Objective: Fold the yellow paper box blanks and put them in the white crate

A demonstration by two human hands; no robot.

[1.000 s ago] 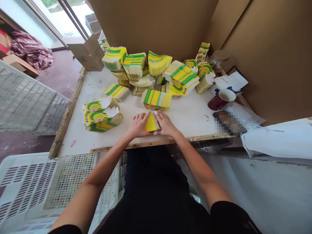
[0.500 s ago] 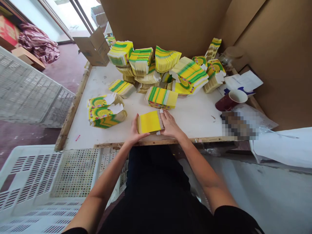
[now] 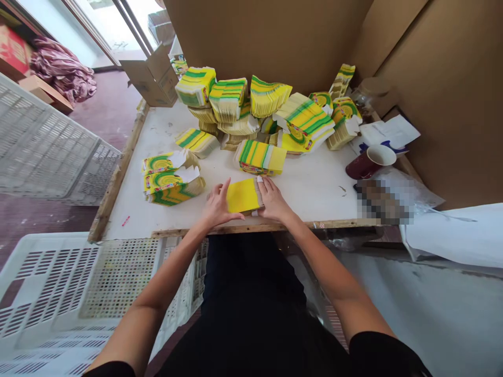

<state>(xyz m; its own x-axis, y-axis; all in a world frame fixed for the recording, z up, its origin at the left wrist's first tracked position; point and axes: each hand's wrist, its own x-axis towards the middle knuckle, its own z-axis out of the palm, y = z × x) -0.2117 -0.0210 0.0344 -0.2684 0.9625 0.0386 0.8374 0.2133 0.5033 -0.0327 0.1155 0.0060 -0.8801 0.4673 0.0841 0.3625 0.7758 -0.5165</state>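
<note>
A stack of flat yellow cartons (image 3: pixel 242 195) stands near the table's front edge, its plain yellow side facing up. My right hand (image 3: pixel 272 200) grips the stack's right end, with white coverings on some fingertips. At the left end is my left hand (image 3: pixel 218 205), thumb and fingers spread apart; its thumb lies along the near side, and whether it touches is hard to tell. Just behind sits another carton stack (image 3: pixel 261 157) with green and yellow stripes. Two more stacks with white flaps (image 3: pixel 171 180) stand to the left.
Several carton bundles (image 3: pixel 231 99) are piled along the back of the white table (image 3: pixel 314 193). A dark red mug (image 3: pixel 367 162), papers (image 3: pixel 393 131) and a plastic bag (image 3: pixel 416 193) occupy the right side. White plastic crates (image 3: pixel 51 283) stand at the left, below table height. Cardboard (image 3: pixel 275 36) walls the back.
My left hand has shifted slightly left and its fingers have spread from the stack's left end. The right hand stays on the right end. The other stacks keep their places.
</note>
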